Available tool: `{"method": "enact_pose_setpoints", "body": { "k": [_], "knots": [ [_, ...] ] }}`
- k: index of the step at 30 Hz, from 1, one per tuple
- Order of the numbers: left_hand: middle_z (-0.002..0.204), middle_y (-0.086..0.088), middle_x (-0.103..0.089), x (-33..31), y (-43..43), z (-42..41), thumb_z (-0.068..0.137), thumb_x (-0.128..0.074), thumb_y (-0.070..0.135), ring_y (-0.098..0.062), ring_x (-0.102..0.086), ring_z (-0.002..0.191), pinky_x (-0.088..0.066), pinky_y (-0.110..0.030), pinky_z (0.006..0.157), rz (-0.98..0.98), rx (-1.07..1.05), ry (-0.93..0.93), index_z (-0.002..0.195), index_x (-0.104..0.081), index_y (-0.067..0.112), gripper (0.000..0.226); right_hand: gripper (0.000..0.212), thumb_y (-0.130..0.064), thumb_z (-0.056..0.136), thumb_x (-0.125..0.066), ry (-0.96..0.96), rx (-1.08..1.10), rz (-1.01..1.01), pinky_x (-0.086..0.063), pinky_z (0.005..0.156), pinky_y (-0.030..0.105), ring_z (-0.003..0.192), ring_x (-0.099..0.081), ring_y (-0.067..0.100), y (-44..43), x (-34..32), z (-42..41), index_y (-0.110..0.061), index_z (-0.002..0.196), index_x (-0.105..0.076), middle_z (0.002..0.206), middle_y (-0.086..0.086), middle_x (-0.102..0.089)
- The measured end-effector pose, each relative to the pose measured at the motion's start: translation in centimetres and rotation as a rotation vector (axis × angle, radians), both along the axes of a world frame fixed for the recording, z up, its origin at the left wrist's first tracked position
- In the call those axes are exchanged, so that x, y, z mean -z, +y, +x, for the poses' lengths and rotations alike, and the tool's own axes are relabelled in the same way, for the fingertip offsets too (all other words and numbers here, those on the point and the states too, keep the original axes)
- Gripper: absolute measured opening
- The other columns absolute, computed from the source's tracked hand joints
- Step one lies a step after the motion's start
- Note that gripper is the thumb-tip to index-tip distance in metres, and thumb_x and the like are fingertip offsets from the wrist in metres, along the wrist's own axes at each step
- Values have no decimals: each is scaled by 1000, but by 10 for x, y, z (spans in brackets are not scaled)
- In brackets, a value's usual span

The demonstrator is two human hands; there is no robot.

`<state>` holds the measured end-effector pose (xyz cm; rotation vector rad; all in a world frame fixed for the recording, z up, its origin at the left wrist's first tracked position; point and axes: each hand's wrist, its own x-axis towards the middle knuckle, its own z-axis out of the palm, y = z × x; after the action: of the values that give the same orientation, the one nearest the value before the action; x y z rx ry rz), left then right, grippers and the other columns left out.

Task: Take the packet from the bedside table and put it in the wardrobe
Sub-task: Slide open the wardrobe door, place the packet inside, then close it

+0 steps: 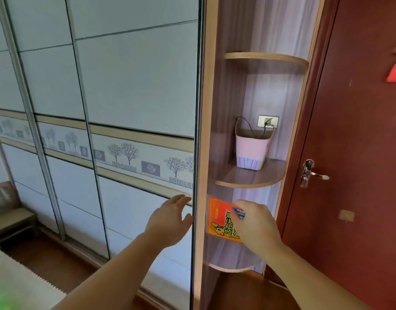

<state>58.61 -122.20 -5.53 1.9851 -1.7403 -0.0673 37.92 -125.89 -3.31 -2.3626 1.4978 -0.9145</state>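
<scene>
An orange and yellow packet [219, 220] is held upright in my right hand [256, 224], in front of the wardrobe's open corner shelves, between the middle shelf [248, 179] and the lowest shelf [232, 262]. My fingers cover the packet's right part. My left hand [170, 220] is spread open with its fingertips at the right edge of the white sliding wardrobe door [136, 97], which is closed against the wooden side post [203, 153].
A pink paper bag [252, 151] stands on the middle shelf, with a cable running to a wall socket [268, 121]. A dark red room door with a metal handle [313, 174] is on the right. A bed edge [18, 280] and a bedside table [11, 218] lie at the lower left.
</scene>
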Motion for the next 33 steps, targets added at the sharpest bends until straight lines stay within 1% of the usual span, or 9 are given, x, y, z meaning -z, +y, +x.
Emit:
{"method": "enact_pose_setpoints", "body": {
  "k": [2,7,10,13,18,21,28,31,33],
  "knots": [
    [157,8,-28,0,-34,14,93,-45,32,-14,-31,142,-32,-32,112,14,-15,8,146,-32,27,55,15,-30,91,-49,-13,-9,9,-46,53,29,72,-61,21,-32,2,12,-23,80,-57,76,0,-64],
    [160,5,-23,-3,-109,40,91,-45,28,-15,-25,145,-28,-35,116,16,-40,32,150,-21,26,64,20,-28,91,-49,-51,-57,-41,-53,63,35,78,-62,26,-110,1,38,-16,94,-65,81,4,-68],
    [161,6,-17,-10,-151,53,91,-45,25,-15,-22,146,-25,-35,116,47,-47,6,152,-13,25,69,16,-27,90,-51,-78,-83,-46,-55,61,38,75,-64,24,-148,-1,54,-18,87,-64,79,5,-70],
    [162,6,-10,-17,-184,61,89,-45,19,-18,-23,146,-29,-40,115,69,-61,-57,152,-6,26,75,16,-24,90,-51,-93,-107,-47,-52,56,37,70,-63,22,-172,-2,67,-18,81,-63,74,4,-68],
    [163,4,0,-25,-219,67,81,-54,7,-20,-16,148,-33,-46,111,8,-13,-139,151,3,31,93,18,-25,91,-50,-59,-97,-52,-54,57,33,73,-65,18,-188,-3,80,-20,86,-67,78,2,-70],
    [163,2,1,-23,-228,70,82,-55,10,-21,-10,149,-30,-48,113,-1,38,-184,151,1,31,91,17,-25,90,-50,-36,-61,-71,-54,58,36,72,-64,19,-189,-6,87,-21,84,-66,78,3,-70],
    [163,1,7,-22,-242,80,89,-53,31,-23,2,150,-21,-57,116,39,63,-273,151,2,31,83,19,-29,92,-49,22,14,-75,-41,53,23,74,-61,16,-183,-16,104,-23,95,-68,87,0,-71],
    [163,1,11,-21,-245,86,91,-49,31,-24,7,150,-18,-59,115,49,74,-339,151,5,32,80,18,-27,91,-50,17,28,-102,-44,55,26,76,-62,19,-187,-17,113,-23,93,-67,86,1,-71],
    [162,0,14,-21,-245,90,93,-46,34,-25,9,149,-16,-59,115,55,77,-400,150,7,31,78,18,-28,91,-50,29,14,-99,-41,54,24,75,-61,17,-188,-18,118,-23,93,-67,86,0,-71]
  ]
}}
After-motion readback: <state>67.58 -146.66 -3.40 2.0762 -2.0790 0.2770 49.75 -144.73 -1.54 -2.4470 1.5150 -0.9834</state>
